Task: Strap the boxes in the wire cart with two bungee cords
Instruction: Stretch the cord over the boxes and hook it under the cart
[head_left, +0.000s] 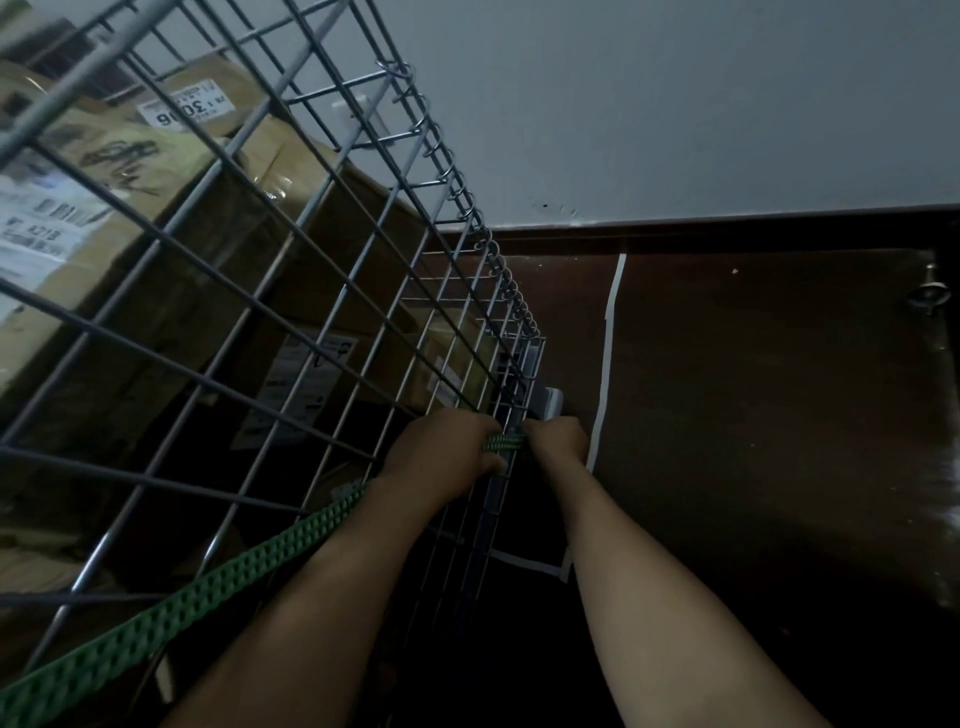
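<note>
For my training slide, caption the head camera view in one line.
Left hand and right hand grip a green bungee cord at a wire cart's corner, boxes inside.

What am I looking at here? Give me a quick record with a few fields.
Cart: wire cart, cardboard boxes inside
Cord: green bungee cord, runs along the cart's side to its corner
Left: left hand grips the cord at the corner
Right: right hand grips the cord beside it
Floor: dark floor, white tape lines
</note>
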